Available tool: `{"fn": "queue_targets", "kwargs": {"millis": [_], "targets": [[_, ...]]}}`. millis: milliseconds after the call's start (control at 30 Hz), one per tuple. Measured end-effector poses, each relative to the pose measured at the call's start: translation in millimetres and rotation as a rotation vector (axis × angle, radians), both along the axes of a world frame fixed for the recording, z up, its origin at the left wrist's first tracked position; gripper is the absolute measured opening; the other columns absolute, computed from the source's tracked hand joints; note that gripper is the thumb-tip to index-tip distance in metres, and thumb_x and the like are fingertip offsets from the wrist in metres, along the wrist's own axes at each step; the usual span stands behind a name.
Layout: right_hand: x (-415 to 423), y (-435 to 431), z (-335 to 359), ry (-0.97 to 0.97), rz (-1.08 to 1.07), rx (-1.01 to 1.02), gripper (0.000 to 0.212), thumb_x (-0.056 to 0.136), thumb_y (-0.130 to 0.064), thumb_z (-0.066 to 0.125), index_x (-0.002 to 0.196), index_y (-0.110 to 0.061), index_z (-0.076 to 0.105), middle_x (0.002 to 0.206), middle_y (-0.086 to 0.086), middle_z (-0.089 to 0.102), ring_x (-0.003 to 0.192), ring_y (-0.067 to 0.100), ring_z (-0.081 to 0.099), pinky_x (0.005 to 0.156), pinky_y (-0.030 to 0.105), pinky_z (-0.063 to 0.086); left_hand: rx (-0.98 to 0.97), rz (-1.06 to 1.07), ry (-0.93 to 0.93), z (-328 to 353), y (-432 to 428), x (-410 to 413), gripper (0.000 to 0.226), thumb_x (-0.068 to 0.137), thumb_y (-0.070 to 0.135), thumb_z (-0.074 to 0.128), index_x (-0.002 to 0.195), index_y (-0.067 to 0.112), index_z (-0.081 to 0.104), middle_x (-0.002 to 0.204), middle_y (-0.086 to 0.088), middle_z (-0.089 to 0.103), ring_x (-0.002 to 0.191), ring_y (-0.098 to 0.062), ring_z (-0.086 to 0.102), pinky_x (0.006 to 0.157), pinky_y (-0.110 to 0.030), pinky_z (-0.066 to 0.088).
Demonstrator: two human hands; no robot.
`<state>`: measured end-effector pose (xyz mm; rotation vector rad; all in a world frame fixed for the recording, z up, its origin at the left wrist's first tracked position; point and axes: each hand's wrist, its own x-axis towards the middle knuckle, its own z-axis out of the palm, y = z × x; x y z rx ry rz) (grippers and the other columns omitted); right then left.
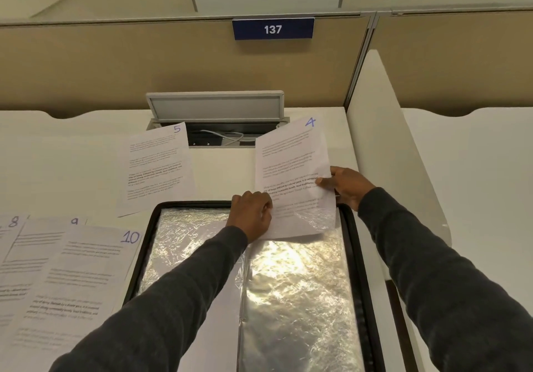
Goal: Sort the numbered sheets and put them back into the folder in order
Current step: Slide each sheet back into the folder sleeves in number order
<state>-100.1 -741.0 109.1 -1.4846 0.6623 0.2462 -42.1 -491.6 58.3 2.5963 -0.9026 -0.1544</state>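
Observation:
An open black folder (357, 256) with shiny clear plastic sleeves (297, 291) lies on the desk in front of me. Sheet 4 (291, 158) stands tilted at the folder's top right, its lower end partly inside a sleeve. My right hand (346, 187) pinches its right edge with the thumb on top. My left hand (253, 215) grips the sheet's lower left edge at the sleeve's opening. Sheet 5 (155, 169) lies flat beyond the folder's top left. Sheets 8 (8, 236), 9 (43, 241) and 10 (78, 285) overlap at the left.
A grey cable hatch (215, 107) stands open at the desk's back edge, with a white cable inside. A white divider panel (386, 152) rises at the right. The partition behind carries a blue plate (273, 28) reading 137.

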Motion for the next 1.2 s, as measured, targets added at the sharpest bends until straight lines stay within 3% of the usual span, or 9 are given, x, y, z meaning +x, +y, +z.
{"fn": "queue_targets", "kwargs": {"millis": [167, 300, 467, 667, 733, 833, 1000, 1067, 1200], "targets": [[-4, 6, -1, 0.122, 0.103, -0.124, 0.019, 0.095, -0.016, 0.068, 0.113, -0.010, 0.066, 0.114, 0.012, 0.071, 0.100, 0.027, 0.068, 0.089, 0.040, 0.057, 0.003, 0.023, 0.007, -1, -8, 2, 0.006, 0.085, 0.020, 0.055, 0.091, 0.021, 0.057, 0.092, 0.003, 0.056, 0.088, -0.018, 0.050, 0.086, -0.037, 0.035], [-9, 12, -9, 0.173, 0.133, -0.221, 0.026, 0.094, -0.022, 0.068, 0.113, -0.005, 0.065, 0.112, 0.013, 0.071, 0.105, 0.032, 0.068, 0.098, 0.047, 0.055, 0.031, -0.009, -0.004, -3, -18, 6, 0.006, 0.084, 0.025, 0.055, 0.089, 0.022, 0.057, 0.096, 0.003, 0.054, 0.091, -0.018, 0.050, 0.086, -0.037, 0.036], [-15, 20, -16, 0.191, 0.079, -0.221, 0.031, 0.093, -0.026, 0.069, 0.114, -0.003, 0.064, 0.111, 0.018, 0.071, 0.103, 0.035, 0.069, 0.095, 0.047, 0.057, -0.058, -0.206, 0.031, -2, -43, 4, 0.029, 0.082, 0.051, 0.057, 0.094, 0.025, 0.062, 0.100, 0.003, 0.056, 0.094, -0.016, 0.048, 0.081, -0.035, 0.035], [-26, 21, -22, 0.192, 0.042, -0.219, 0.026, 0.093, -0.025, 0.069, 0.105, -0.002, 0.068, 0.107, 0.021, 0.072, 0.090, 0.032, 0.068, 0.082, 0.040, 0.055, -0.033, -0.338, 0.017, 4, -75, 3, 0.020, 0.088, 0.037, 0.062, 0.096, 0.020, 0.065, 0.102, 0.000, 0.055, 0.096, -0.020, 0.050, 0.080, -0.033, 0.034], [-32, 20, -23, 0.179, 0.036, -0.228, 0.022, 0.092, -0.027, 0.069, 0.099, -0.005, 0.069, 0.104, 0.018, 0.073, 0.089, 0.029, 0.068, 0.082, 0.038, 0.054, -0.091, -0.278, 0.081, 3, -82, 12, 0.023, 0.088, 0.037, 0.062, 0.105, 0.021, 0.062, 0.110, -0.001, 0.056, 0.101, -0.021, 0.051, 0.089, -0.037, 0.040], [-38, 19, -28, 0.200, 0.089, -0.271, 0.029, 0.094, -0.031, 0.068, 0.104, -0.004, 0.069, 0.103, 0.015, 0.073, 0.087, 0.029, 0.068, 0.079, 0.038, 0.055, -0.054, -0.116, 0.098, 3, -96, 37, 0.051, 0.090, 0.039, 0.058, 0.136, 0.020, 0.046, 0.138, -0.005, 0.047, 0.123, -0.026, 0.046, 0.106, -0.042, 0.036], [-48, 19, -28, 0.165, 0.173, -0.290, 0.029, 0.095, -0.040, 0.066, 0.111, -0.017, 0.070, 0.100, 0.006, 0.076, 0.071, 0.018, 0.066, 0.054, 0.025, 0.049, 0.112, -0.088, 0.121, 22, -127, 87, 0.073, 0.095, 0.039, 0.052, 0.155, 0.017, 0.017, 0.160, -0.009, 0.022, 0.146, -0.029, 0.022, 0.119, -0.046, 0.020], [-53, 18, -28, 0.131, 0.173, -0.246, 0.026, 0.093, -0.039, 0.070, 0.112, -0.021, 0.071, 0.101, 0.003, 0.077, 0.075, 0.017, 0.070, 0.056, 0.023, 0.052, 0.175, -0.095, 0.163, 27, -137, 104, 0.064, 0.096, 0.035, 0.051, 0.152, 0.017, 0.026, 0.156, -0.009, 0.033, 0.142, -0.029, 0.031, 0.116, -0.043, 0.024], [-60, 13, -33, 0.108, 0.100, -0.161, 0.026, 0.094, -0.021, 0.069, 0.119, -0.021, 0.067, 0.109, 0.002, 0.075, 0.093, 0.020, 0.073, 0.072, 0.033, 0.061, 0.278, -0.183, 0.372, 37, -147, 121, 0.030, 0.097, 0.024, 0.050, 0.123, 0.013, 0.062, 0.130, -0.008, 0.061, 0.116, -0.025, 0.055, 0.097, -0.032, 0.041]]}}
